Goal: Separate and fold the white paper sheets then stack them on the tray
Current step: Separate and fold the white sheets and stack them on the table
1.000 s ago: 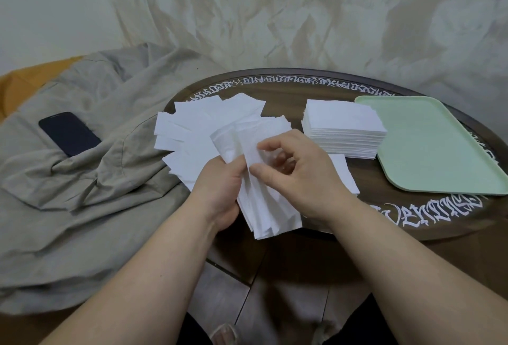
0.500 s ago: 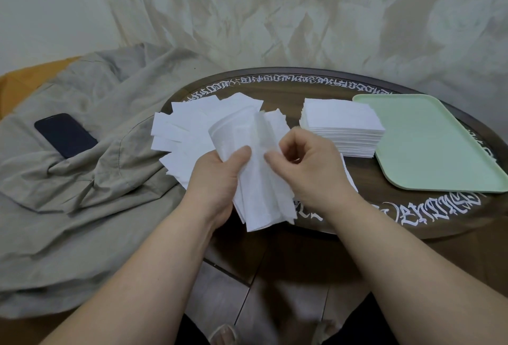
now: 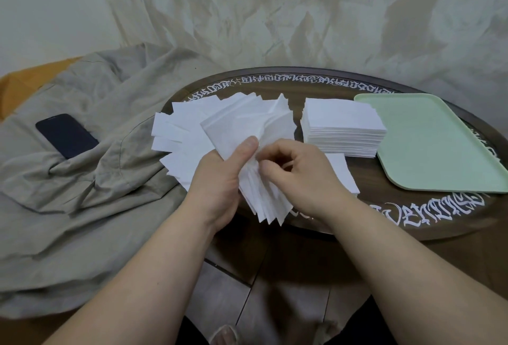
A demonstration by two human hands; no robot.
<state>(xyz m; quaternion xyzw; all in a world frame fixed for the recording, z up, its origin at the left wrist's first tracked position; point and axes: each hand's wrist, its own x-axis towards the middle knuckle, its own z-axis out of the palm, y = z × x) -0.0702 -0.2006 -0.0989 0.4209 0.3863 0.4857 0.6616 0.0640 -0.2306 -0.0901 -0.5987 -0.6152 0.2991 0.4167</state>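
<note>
Centre of the frame, just over the near table edge: your left hand (image 3: 217,179) is gripping a fanned bundle of white sheets (image 3: 255,157), thumb pressed on top. Your right hand (image 3: 297,174) is pinching at the inner plies, fingers curled, the two hands nearly touching. You are probably mid-separation. To do it well, be holding the bundle firm near its lower end with the left and teasing only one ply free with the right fingertips; the tissue looks thin and could tear or bring two sheets along.

Behind your hands, loose sheets (image 3: 181,135) are lying spread on the round dark table (image 3: 412,223), left of centre. Farther right, a neat stack (image 3: 343,130) is sitting just beside the pale green tray (image 3: 439,146), which is holding no paper yet.

White ornamental lettering (image 3: 428,207) is running round the table rim; I cannot read it. At mid left, a dark phone (image 3: 66,135) is lying on grey cloth (image 3: 82,207).
</note>
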